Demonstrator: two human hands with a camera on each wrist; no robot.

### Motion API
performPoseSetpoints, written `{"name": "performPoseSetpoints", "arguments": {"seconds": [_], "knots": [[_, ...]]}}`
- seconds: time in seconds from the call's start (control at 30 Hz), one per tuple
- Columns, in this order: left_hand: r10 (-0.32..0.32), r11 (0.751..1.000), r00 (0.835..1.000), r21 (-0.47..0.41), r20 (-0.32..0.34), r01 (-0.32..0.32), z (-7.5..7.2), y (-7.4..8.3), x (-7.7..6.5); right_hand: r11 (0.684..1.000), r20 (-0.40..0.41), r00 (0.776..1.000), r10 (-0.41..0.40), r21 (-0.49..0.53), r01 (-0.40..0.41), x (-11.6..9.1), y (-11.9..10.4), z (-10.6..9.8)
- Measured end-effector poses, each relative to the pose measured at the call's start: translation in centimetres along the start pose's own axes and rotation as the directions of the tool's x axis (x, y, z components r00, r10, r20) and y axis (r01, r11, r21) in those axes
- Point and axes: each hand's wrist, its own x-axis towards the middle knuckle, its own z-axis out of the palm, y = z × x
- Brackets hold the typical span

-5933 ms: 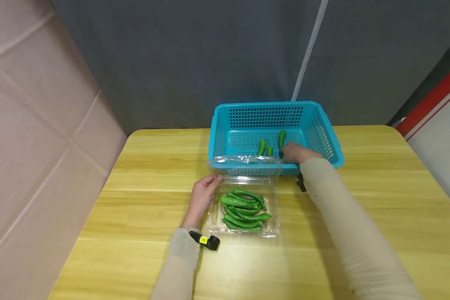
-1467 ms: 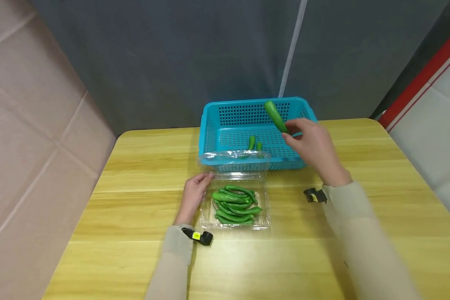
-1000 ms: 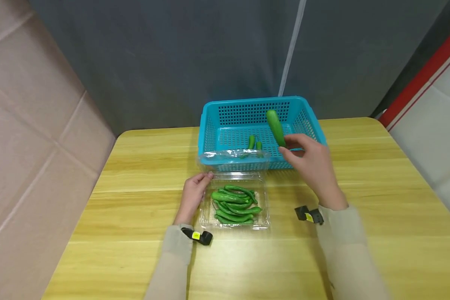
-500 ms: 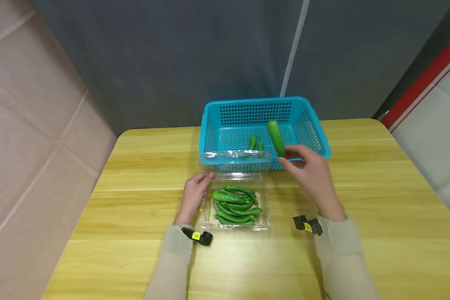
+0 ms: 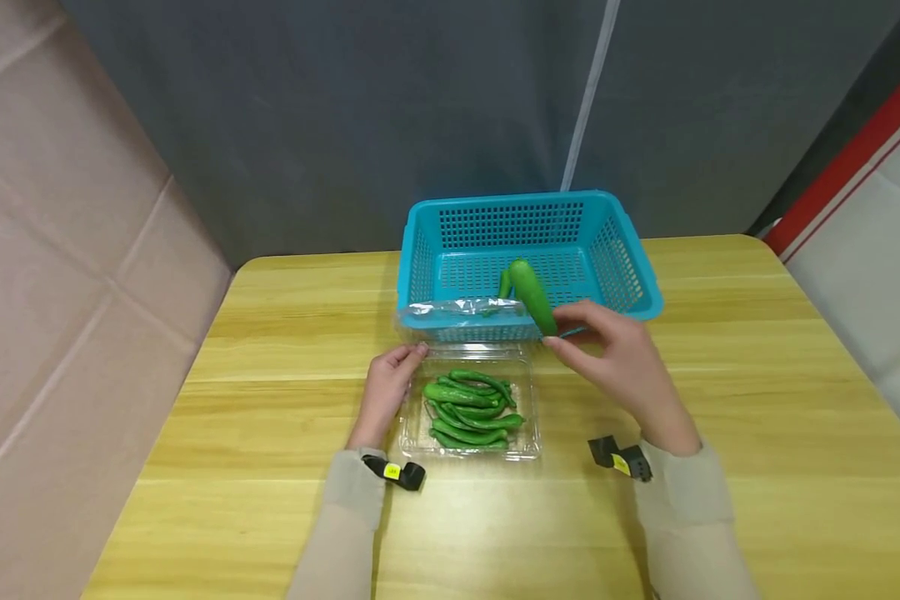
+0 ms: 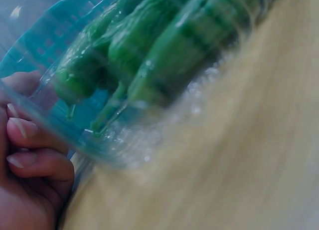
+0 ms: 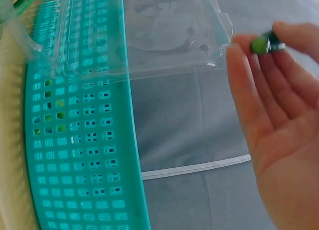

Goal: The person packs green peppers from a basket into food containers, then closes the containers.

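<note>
My right hand (image 5: 622, 358) pinches a plump green chili pepper (image 5: 532, 296) by its lower end, between thumb and fingertips. The pepper tilts up and left over the front of the blue basket (image 5: 630, 267), beside the clear raised lid (image 5: 450, 314). In the right wrist view only the end of this pepper (image 7: 259, 45) shows. My left hand (image 5: 386, 383) grips the back left corner of the clear plastic box (image 5: 523, 455) near its hinge; its fingers curl at the edge in the left wrist view. Several green chilies (image 5: 468, 410) lie in the box.
At least one more chili (image 5: 504, 285) lies in the basket, partly behind the held one. The lid leans against the basket's front wall. A wooden table (image 5: 270, 400) carries everything, with a dark grey partition (image 5: 345, 125) behind.
My right hand has lifted the chili out of the basket, then brought it down and left toward the lid. My left hand keeps its grip on the box.
</note>
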Motion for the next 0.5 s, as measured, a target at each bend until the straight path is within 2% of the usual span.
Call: {"name": "performPoseSetpoints", "arguments": {"seconds": [0.1, 0.2, 0.37, 0.5], "knots": [[-0.009, 1.000, 1.000, -0.005, -0.002, 0.009, 0.0, -0.9, 0.5, 0.996, 0.079, 0.994, -0.072, 0.049, 0.069, 0.0, -0.3, 0.2], [-0.008, 1.000, 1.000, 0.012, -0.026, 0.008, 0.0, -1.9, 1.0, 0.994, 0.163, 0.981, -0.106, 0.047, 0.100, 0.0, -0.5, 0.4], [0.014, 1.000, 0.998, 0.024, -0.061, -0.013, 0.2, -2.8, 1.3, 0.997, 0.295, 0.952, -0.082, 0.025, 0.078, 0.0, -0.5, 1.3], [0.020, 1.000, 0.998, 0.019, -0.066, -0.019, 0.2, -2.9, 1.3, 0.999, 0.375, 0.927, -0.020, -0.030, 0.034, -0.1, -0.1, 2.1]]}}
